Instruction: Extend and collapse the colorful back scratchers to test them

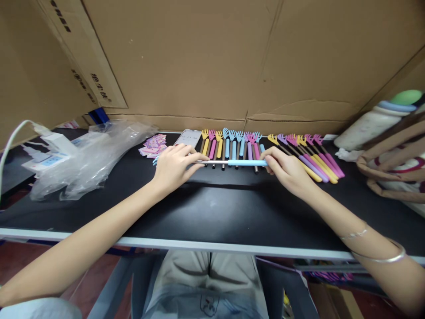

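My left hand and my right hand hold one blue back scratcher level between them, over the black table. The left fingers pinch its thin metal rod near the claw end. The right fingers grip the end of its light blue handle. Just behind it lies a row of several scratchers with yellow, pink and blue handles and hand-shaped heads. A second fanned bunch of scratchers in purple, yellow and pink lies to the right of my right hand.
A phone and a heap of small pink cards lie behind my left hand. Crumpled clear plastic bags and a white power strip fill the left. A woven bag and a bottle stand at the right. Cardboard walls rise behind.
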The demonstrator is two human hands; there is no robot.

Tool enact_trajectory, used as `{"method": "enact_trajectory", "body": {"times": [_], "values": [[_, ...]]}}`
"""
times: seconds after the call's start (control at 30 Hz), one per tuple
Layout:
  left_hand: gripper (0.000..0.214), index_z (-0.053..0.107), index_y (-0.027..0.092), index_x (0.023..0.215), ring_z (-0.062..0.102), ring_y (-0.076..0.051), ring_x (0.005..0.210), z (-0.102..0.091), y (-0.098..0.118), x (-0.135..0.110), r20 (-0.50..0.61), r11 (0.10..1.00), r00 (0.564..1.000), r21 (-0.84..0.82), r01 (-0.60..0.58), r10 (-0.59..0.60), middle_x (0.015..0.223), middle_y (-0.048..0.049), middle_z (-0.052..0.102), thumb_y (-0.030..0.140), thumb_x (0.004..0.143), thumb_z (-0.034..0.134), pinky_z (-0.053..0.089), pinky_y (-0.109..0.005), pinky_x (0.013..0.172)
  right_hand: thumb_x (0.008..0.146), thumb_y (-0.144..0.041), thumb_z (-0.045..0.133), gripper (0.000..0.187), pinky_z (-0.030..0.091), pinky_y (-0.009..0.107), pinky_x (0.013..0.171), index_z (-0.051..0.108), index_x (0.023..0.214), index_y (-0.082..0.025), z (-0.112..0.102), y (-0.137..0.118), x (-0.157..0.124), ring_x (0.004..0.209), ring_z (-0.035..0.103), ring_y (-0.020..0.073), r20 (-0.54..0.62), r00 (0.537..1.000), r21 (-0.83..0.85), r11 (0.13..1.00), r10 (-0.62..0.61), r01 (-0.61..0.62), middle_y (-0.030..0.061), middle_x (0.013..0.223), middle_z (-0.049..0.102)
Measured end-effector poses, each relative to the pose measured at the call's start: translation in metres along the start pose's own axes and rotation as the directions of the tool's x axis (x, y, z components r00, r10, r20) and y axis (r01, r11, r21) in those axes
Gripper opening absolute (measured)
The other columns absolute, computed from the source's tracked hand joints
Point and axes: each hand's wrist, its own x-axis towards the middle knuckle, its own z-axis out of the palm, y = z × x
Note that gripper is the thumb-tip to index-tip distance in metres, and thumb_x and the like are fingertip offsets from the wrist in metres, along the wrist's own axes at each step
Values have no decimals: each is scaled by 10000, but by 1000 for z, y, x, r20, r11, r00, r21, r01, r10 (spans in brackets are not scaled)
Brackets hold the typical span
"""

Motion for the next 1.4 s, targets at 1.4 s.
{"method": "enact_trajectory", "body": {"times": [1.4], "values": [[160,713,268,961,582,-117,751,-2,5,0,-78,999,997,-41,-12,9,806,11,669,331,901,579,340,-225,522,886,-385,498,173,338,232,539,542,915,-220,1,-4,-1,549,482,109,8,998,-69,995,-66,66,-6,721,608]]}}
